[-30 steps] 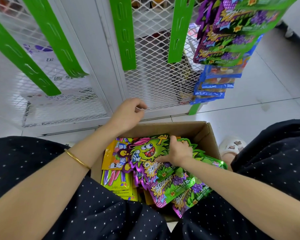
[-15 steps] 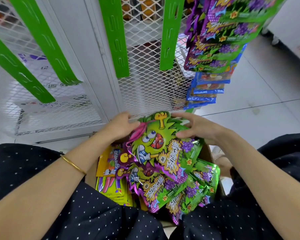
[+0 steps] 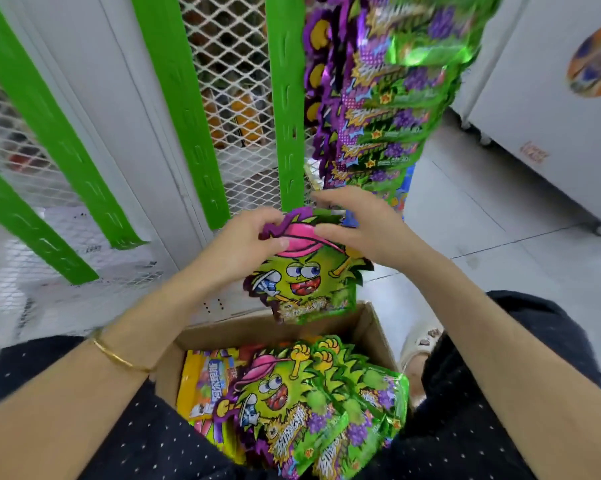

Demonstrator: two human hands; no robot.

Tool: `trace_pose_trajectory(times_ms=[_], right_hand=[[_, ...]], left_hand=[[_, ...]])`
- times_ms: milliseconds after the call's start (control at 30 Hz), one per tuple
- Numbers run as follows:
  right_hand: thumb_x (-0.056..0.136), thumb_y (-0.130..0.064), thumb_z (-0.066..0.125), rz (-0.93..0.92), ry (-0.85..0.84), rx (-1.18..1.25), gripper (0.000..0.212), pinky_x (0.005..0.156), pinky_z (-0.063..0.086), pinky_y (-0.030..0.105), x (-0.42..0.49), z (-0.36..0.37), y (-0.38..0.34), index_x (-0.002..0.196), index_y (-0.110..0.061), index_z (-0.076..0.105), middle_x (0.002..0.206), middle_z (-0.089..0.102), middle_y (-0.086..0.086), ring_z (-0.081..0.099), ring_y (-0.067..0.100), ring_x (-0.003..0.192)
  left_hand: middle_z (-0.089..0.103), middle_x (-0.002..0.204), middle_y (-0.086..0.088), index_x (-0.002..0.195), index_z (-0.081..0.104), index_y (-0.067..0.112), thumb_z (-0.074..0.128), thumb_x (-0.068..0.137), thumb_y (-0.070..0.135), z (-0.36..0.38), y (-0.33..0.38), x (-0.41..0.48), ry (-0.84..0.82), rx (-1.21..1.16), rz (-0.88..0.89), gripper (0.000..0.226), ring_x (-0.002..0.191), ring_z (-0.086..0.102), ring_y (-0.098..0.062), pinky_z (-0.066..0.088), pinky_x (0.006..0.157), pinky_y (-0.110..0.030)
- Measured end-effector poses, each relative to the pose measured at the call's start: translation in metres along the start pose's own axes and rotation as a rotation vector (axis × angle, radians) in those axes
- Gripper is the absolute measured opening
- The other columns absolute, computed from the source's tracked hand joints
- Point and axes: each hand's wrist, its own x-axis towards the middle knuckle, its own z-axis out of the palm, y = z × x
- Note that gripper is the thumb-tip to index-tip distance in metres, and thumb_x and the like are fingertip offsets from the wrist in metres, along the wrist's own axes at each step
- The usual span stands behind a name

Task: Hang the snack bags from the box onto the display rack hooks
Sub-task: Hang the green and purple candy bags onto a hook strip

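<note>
left hand and right hand pinching green snack bag, cardboard box below, more bags inside

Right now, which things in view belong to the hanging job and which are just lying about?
Job: held snack bag, pinched at its top by left hand and right hand; cardboard box; bags in the box; hung bags; green rack strip.
Not the job: white cabinet; sandal; bracelet.

The left hand and right hand hide the top of the held bag; above the grip, the hanging bags are blurred and cut off.
</note>
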Motion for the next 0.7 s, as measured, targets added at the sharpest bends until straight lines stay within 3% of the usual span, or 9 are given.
trace_pose_trajectory(times_ms=[100,167,233,333,467,567,700], right_hand=[[0.083,-0.024,0.068,-0.029,0.078,0.048,0.023,0.066,0.037,0.016,0.019,-0.04,-0.026,0.099,-0.008,0.07,0.077,0.059,-0.013,0.051,-0.003,0.073],[0.083,-0.021,0.068,-0.024,0.124,0.053,0.015,0.057,0.033,0.014,0.028,-0.074,-0.039,0.084,-0.006,0.068,0.065,0.053,-0.009,0.046,-0.001,0.062],[0.084,-0.022,0.067,-0.043,0.134,0.009,0.016,0.056,0.032,0.017,0.035,-0.111,-0.05,0.079,-0.006,0.065,0.067,0.055,0.002,0.045,0.005,0.062],[0.086,-0.026,0.063,-0.08,0.174,-0.027,0.025,0.058,0.032,0.025,0.05,-0.175,-0.063,0.089,-0.002,0.065,0.076,0.056,0.01,0.048,0.015,0.067],[0.09,-0.021,0.059,-0.086,0.317,-0.077,0.009,0.057,0.037,0.011,0.07,-0.251,-0.079,0.088,-0.013,0.062,0.073,0.05,-0.006,0.048,-0.008,0.059],[0.091,-0.018,0.059,-0.145,0.454,-0.132,0.02,0.065,0.037,0.014,0.089,-0.296,-0.088,0.108,-0.008,0.062,0.088,0.058,-0.006,0.051,0.001,0.077],[0.091,-0.021,0.057,-0.224,0.559,-0.201,0.005,0.061,0.036,0.01,0.119,-0.341,-0.099,0.096,-0.021,0.059,0.079,0.052,-0.018,0.048,-0.006,0.07]], left_hand=[[0.055,0.075,0.008,0.082,0.06,0.025,0.067,0.084,0.02,-0.028,0.051,0.017,-0.009,0.084,0.1,0.008,0.072,0.052,-0.01,0.04,0.068,-0.028],[0.052,0.074,0.01,0.087,0.062,0.016,0.067,0.084,0.02,-0.05,0.085,0.031,-0.013,0.116,0.167,0.007,0.069,0.048,-0.008,0.038,0.065,-0.023],[0.055,0.078,0.011,0.091,0.06,0.019,0.067,0.084,0.02,-0.071,0.122,0.045,-0.028,0.138,0.209,0.01,0.071,0.05,-0.007,0.039,0.063,-0.016],[0.062,0.093,0.006,0.104,0.059,0.02,0.063,0.087,0.023,-0.11,0.183,0.079,0.077,0.051,0.295,0.018,0.081,0.059,-0.005,0.045,0.069,-0.015],[0.059,0.087,0.003,0.103,0.056,0.013,0.061,0.08,0.028,-0.156,0.263,0.135,0.433,-0.108,0.439,0.028,0.084,0.059,-0.018,0.053,0.082,-0.038],[0.06,0.097,-0.006,0.108,0.056,0.008,0.053,0.09,0.018,-0.178,0.302,0.166,0.591,-0.049,0.473,0.021,0.087,0.054,-0.017,0.048,0.088,-0.036],[0.057,0.102,-0.005,0.111,0.052,0.008,0.048,0.094,0.017,-0.201,0.33,0.191,0.639,-0.036,0.454,0.02,0.095,0.056,-0.019,0.047,0.092,-0.035]])
